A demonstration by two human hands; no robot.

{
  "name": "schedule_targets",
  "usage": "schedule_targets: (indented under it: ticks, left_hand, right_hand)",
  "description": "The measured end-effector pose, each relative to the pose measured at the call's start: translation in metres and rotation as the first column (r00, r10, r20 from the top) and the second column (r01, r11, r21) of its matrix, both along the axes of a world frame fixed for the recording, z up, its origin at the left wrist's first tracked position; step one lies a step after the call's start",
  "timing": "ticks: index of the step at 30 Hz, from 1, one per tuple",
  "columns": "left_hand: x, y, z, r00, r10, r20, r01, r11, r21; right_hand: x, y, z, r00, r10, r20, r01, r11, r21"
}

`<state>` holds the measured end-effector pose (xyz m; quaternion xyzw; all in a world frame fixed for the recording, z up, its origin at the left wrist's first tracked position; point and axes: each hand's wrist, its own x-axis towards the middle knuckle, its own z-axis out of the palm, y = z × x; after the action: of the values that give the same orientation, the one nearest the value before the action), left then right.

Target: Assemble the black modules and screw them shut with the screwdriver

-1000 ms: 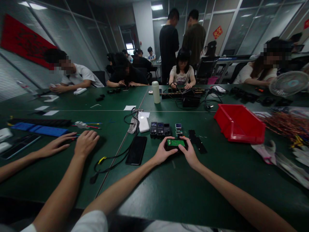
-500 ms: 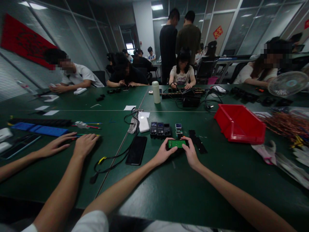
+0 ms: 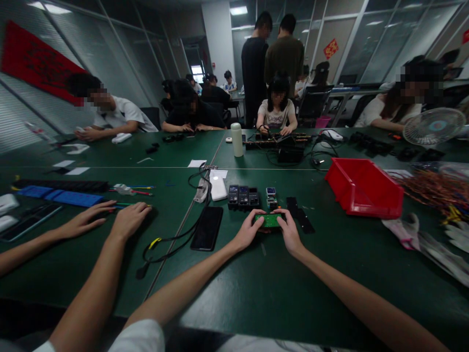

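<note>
A green circuit board (image 3: 269, 221) is held level just above the table between my two hands. My left hand (image 3: 249, 230) grips its left end, thumb on the upper face. At the right end, my right hand (image 3: 289, 230) pinches it the same way. The fingers under the board are hidden. Just beyond it stands a small module with exposed electronics (image 3: 271, 196). Several black box-shaped modules (image 3: 243, 196) are lined up to its left. Flat black pieces (image 3: 301, 215) lie close to my right hand.
A red bin (image 3: 362, 190) stands right, with copper wires (image 3: 432, 186) and gloves (image 3: 403, 230) beyond. Left lie a black phone (image 3: 207, 229), a looped cable (image 3: 166, 239) and a white device (image 3: 218, 187). A co-worker's hands (image 3: 128, 217) rest near a blue strip (image 3: 60, 195). A bottle (image 3: 237, 141) stands ahead.
My left thumb has shifted slightly up and left on the circuit board, and the board has tilted or dropped a little. Both hands keep their hold.
</note>
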<state>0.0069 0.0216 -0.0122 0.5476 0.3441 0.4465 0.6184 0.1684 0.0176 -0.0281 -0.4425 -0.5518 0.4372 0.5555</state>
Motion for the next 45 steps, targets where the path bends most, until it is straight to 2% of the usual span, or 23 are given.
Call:
schedule_targets:
  ticks: [6,30,35,45]
  left_hand:
    - [-0.0003,0.001,-0.0014,0.998,0.026,0.052,-0.025,0.999,-0.021]
    - [-0.0003,0.0001,0.0018,0.997,0.029,0.067,-0.029,1.0,-0.013]
    - [0.0,-0.0008,0.0015,0.999,0.042,0.027,-0.044,0.998,0.05]
    - [-0.0025,-0.0013,0.0025,0.973,0.128,-0.195,-0.07,0.958,0.278]
  right_hand:
    - [-0.0001,-0.0007,0.0022,0.999,0.016,0.029,-0.017,1.0,0.014]
    - [-0.0002,-0.0016,0.0069,0.997,-0.005,0.073,0.004,1.0,0.022]
    - [-0.0006,-0.0005,0.0062,0.997,-0.016,0.076,0.012,0.999,0.048]
    - [-0.0004,-0.0015,0.0074,0.998,-0.009,0.054,0.007,0.999,0.031]
